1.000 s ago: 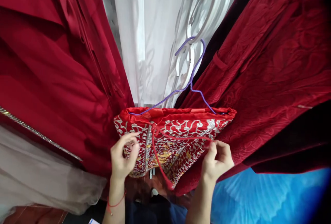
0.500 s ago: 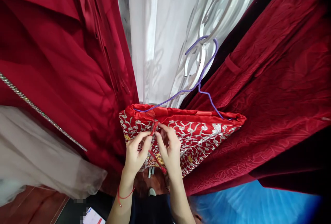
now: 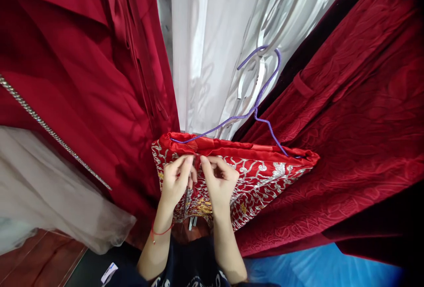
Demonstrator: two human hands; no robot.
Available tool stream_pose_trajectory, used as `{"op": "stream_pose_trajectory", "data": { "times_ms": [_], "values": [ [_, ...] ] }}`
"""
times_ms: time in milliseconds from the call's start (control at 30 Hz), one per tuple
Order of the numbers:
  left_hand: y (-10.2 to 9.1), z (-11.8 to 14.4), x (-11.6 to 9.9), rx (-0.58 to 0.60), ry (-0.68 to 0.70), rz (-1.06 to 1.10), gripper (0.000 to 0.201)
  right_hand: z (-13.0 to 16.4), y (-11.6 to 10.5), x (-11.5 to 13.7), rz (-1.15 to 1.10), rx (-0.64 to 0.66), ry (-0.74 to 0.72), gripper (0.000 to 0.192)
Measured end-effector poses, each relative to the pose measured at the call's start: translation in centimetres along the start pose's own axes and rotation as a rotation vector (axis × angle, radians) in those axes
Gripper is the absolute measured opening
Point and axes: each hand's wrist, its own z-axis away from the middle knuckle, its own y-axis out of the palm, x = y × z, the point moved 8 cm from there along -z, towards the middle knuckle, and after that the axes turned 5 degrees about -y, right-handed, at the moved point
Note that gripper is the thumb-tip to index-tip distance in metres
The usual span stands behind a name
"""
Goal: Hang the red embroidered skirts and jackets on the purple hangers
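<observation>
Head view, left to right: left hand (image 3: 177,181) pinching red tie (image 3: 198,160) at top edge of embroidered red garment (image 3: 261,176); right hand (image 3: 220,183) just beside, fingertips pinched on same tie; garment hanging from purple hanger (image 3: 261,97), between dark red gowns (image 3: 347,115).

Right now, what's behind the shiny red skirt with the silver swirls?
Behind the embroidered red skirt hang white sheer gowns on white hangers. Its purple hanger hooks among them. The left hand and right hand cover part of the waistband; lower down is hidden.
</observation>
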Motion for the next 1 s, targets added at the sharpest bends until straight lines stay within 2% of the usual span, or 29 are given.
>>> {"op": "stream_pose_trajectory", "data": {
  "times_ms": [67, 133, 267, 367, 500, 600, 700, 767, 800, 867, 933, 1000],
  "values": [
    [0.5, -0.4, -0.2, -0.035, -0.014, 0.009, 0.032, -0.6, 0.2, 0.4, 0.042, -0.033, 0.014, 0.038],
    [0.4, -0.6, -0.1, -0.106, -0.03, 0.025, 0.028, -1.0, 0.6, 0.3, 0.052, -0.011, 0.057, 0.041],
    [0.3, -0.6, 2.1, -0.17, -0.16, 0.208, 0.027, -0.8, 1.3, -1.0, -0.024, 0.145, 0.168, 0.038],
    [0.7, -0.6, 3.5, -0.159, -0.24, 0.393, 0.03, -0.3, 1.2, -1.5, -0.094, 0.169, 0.196, 0.04],
    [1.1, -0.7, 3.6, -0.076, -0.279, 0.487, 0.027, 0.4, 1.5, -1.8, -0.286, 0.148, 0.237, 0.045],
    [1.1, -0.4, 3.3, 0.013, -0.3, 0.54, 0.022, 1.0, 2.5, -2.9, -0.497, 0.167, 0.356, 0.037],
    [0.8, 0.2, 3.2, 0.095, -0.321, 0.592, 0.026, 1.6, 3.3, -3.7, -0.688, 0.197, 0.477, 0.029],
    [0.5, 0.7, 3.5, 0.166, -0.337, 0.554, 0.028, 2.0, 3.4, -4.1, -0.783, 0.215, 0.543, 0.026],
    [0.1, 0.9, 3.8, 0.195, -0.341, 0.507, 0.028, 2.3, 3.5, -4.2, -0.823, 0.251, 0.574, 0.025],
    [-1.2, 1.5, 4.6, 0.216, -0.34, 0.398, 0.029, 3.1, 3.6, -4.0, -0.891, 0.406, 0.614, 0.025],
    [-3.0, 1.9, 5.5, 0.176, -0.338, 0.3, 0.034, 4.1, 3.1, -3.8, -0.912, 0.583, 0.62, 0.026],
    [-5.0, 2.3, 6.4, 0.111, -0.35, 0.221, 0.038, 4.6, 1.7, -4.2, -0.856, 0.677, 0.599, 0.028]
  ]
}}
